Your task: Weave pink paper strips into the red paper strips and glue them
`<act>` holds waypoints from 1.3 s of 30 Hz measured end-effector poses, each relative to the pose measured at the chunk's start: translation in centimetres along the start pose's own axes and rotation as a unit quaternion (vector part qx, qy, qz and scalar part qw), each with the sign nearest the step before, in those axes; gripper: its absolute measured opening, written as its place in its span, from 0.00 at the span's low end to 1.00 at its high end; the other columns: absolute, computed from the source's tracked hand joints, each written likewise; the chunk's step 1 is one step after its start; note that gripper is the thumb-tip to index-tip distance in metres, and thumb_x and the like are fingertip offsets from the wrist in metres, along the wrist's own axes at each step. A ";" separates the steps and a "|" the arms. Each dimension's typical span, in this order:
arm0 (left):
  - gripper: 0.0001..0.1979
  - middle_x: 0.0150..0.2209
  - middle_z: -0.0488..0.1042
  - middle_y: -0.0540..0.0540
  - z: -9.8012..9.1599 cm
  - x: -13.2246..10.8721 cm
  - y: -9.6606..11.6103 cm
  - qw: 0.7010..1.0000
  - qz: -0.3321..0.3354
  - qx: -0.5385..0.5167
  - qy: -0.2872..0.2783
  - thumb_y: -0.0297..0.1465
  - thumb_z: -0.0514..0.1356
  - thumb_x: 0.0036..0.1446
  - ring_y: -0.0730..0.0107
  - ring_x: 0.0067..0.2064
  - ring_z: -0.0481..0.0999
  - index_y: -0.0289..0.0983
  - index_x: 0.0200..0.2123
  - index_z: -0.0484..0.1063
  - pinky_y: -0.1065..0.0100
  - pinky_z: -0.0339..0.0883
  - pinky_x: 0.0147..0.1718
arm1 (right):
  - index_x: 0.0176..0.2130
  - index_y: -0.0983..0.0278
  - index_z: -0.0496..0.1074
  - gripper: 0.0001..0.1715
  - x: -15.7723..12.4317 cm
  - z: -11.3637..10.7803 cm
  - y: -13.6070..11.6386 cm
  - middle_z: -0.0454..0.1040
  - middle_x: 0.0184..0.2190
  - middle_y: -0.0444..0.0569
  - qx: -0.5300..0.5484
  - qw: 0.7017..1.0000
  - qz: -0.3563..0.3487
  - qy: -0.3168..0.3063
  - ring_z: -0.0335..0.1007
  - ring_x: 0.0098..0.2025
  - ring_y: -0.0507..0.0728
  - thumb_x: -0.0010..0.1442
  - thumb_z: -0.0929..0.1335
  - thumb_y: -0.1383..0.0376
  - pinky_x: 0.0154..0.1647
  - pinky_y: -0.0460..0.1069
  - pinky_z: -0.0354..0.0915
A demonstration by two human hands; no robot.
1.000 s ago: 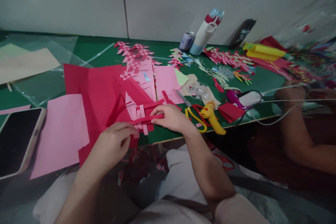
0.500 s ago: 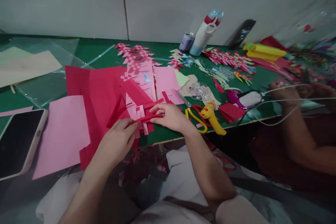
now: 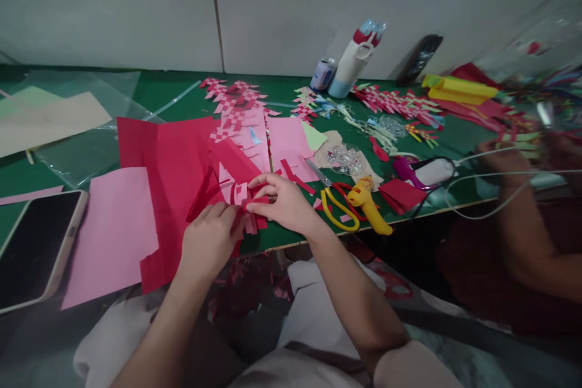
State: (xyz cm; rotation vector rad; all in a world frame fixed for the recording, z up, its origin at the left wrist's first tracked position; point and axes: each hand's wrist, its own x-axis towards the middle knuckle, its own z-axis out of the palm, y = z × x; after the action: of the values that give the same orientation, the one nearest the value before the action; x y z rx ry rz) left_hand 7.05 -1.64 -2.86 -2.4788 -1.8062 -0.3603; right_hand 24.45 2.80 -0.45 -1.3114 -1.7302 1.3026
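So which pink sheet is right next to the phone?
The pink sheet on the left, between the phone and the large red sheet. The other pink sheets lie farther back, past the red one, toward the scissors.

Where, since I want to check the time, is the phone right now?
In the head view, the phone lies at the far left on the green table, just left of a large pink sheet, with the left hand farther right.
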 end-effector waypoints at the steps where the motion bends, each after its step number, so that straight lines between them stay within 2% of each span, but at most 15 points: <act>1: 0.17 0.33 0.75 0.43 0.0 0.0 0.1 1.000 -0.006 0.000 0.002 0.39 0.49 0.63 0.62 0.37 0.74 0.36 0.37 0.74 0.68 0.62 0.29 | 0.43 0.61 0.67 0.19 0.1 0.1 0.0 0.75 0.31 0.43 0.006 1.000 -0.003 0.004 0.69 0.29 0.50 0.51 0.72 0.60 0.32 0.45 0.64; 5: 0.16 0.31 0.76 0.45 -0.3 0.2 0.1 0.999 -0.028 -0.025 0.005 0.36 0.49 0.63 0.65 0.35 0.75 0.38 0.34 0.74 0.68 0.61 0.28 | 0.41 0.61 0.64 0.25 0.1 0.0 0.3 0.73 0.32 0.43 -0.002 0.999 0.003 0.033 0.69 0.30 0.50 0.47 0.74 0.56 0.32 0.45 0.64; 8: 0.15 0.32 0.76 0.45 -0.6 0.3 -0.1 0.998 -0.041 -0.053 0.002 0.35 0.49 0.63 0.66 0.34 0.75 0.38 0.33 0.74 0.69 0.60 0.28 | 0.34 0.63 0.66 0.22 -0.2 -0.7 0.2 0.71 0.30 0.42 -0.057 0.998 0.001 0.032 0.65 0.28 0.49 0.46 0.74 0.54 0.29 0.44 0.60; 12: 0.14 0.31 0.76 0.45 -0.9 0.4 -0.4 0.995 -0.048 -0.091 -0.015 0.33 0.49 0.62 0.65 0.34 0.75 0.38 0.33 0.73 0.69 0.59 0.28 | 0.27 0.65 0.70 0.14 -0.7 -1.6 -0.6 0.68 0.22 0.40 -0.103 0.992 -0.022 -0.066 0.60 0.25 0.47 0.50 0.73 0.57 0.26 0.43 0.55; 15: 0.13 0.32 0.76 0.46 -1.0 0.5 -0.4 0.991 -0.056 -0.116 -0.024 0.33 0.49 0.62 0.66 0.35 0.74 0.38 0.33 0.73 0.70 0.59 0.29 | 0.28 0.65 0.76 0.10 -1.0 -2.0 -1.0 0.67 0.20 0.40 -0.135 0.980 -0.033 -0.144 0.60 0.24 0.47 0.49 0.74 0.60 0.25 0.43 0.53; 19: 0.15 0.31 0.75 0.46 -1.0 0.5 -0.5 0.988 -0.068 -0.135 -0.023 0.35 0.48 0.63 0.66 0.34 0.74 0.38 0.31 0.72 0.70 0.59 0.30 | 0.30 0.65 0.80 0.09 -1.2 -2.3 -1.1 0.74 0.21 0.42 -0.140 0.958 -0.059 -0.242 0.65 0.25 0.48 0.52 0.72 0.61 0.25 0.43 0.54; 21: 0.16 0.30 0.75 0.46 -1.0 0.6 -0.6 0.987 -0.073 -0.139 -0.023 0.36 0.47 0.63 0.67 0.33 0.73 0.38 0.31 0.72 0.70 0.58 0.30 | 0.32 0.65 0.80 0.09 -1.2 -2.2 -1.0 0.77 0.24 0.43 -0.134 0.954 -0.074 -0.258 0.68 0.27 0.49 0.54 0.71 0.62 0.27 0.43 0.56; 25: 0.15 0.30 0.75 0.47 -0.9 0.6 -0.7 0.985 -0.086 -0.146 -0.022 0.36 0.49 0.63 0.68 0.32 0.73 0.38 0.30 0.72 0.70 0.57 0.29 | 0.38 0.63 0.80 0.10 -1.0 -1.1 -1.0 0.80 0.31 0.45 -0.156 0.967 -0.093 -0.179 0.73 0.33 0.51 0.57 0.68 0.67 0.33 0.43 0.59; 28: 0.14 0.30 0.76 0.48 -0.9 0.6 -0.7 0.983 -0.094 -0.159 -0.023 0.36 0.50 0.62 0.69 0.32 0.73 0.38 0.30 0.72 0.71 0.56 0.28 | 0.42 0.61 0.79 0.12 -0.6 0.0 -0.6 0.80 0.34 0.46 -0.200 0.967 -0.106 -0.119 0.74 0.37 0.52 0.61 0.66 0.66 0.37 0.44 0.60; 33: 0.14 0.30 0.76 0.48 -0.8 0.6 -0.7 0.983 -0.101 -0.155 -0.020 0.36 0.51 0.62 0.70 0.31 0.73 0.39 0.30 0.72 0.71 0.55 0.27 | 0.39 0.58 0.78 0.13 -0.4 0.6 0.0 0.80 0.35 0.46 -0.337 0.932 -0.112 -0.075 0.73 0.38 0.54 0.63 0.64 0.60 0.33 0.46 0.57; 39: 0.14 0.30 0.76 0.48 -0.7 0.5 -0.8 0.984 -0.092 -0.152 -0.013 0.36 0.50 0.62 0.69 0.32 0.73 0.38 0.31 0.72 0.71 0.56 0.28 | 0.38 0.59 0.77 0.14 -0.2 0.6 0.2 0.79 0.35 0.47 -0.428 0.897 -0.087 -0.064 0.74 0.39 0.58 0.55 0.70 0.53 0.30 0.47 0.55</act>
State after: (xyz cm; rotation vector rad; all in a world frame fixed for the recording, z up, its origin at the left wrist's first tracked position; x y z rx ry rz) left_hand 6.33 -1.08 -2.13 -2.5143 -2.1432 -0.6623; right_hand 24.08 2.41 -0.82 -1.4650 -2.5966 0.5072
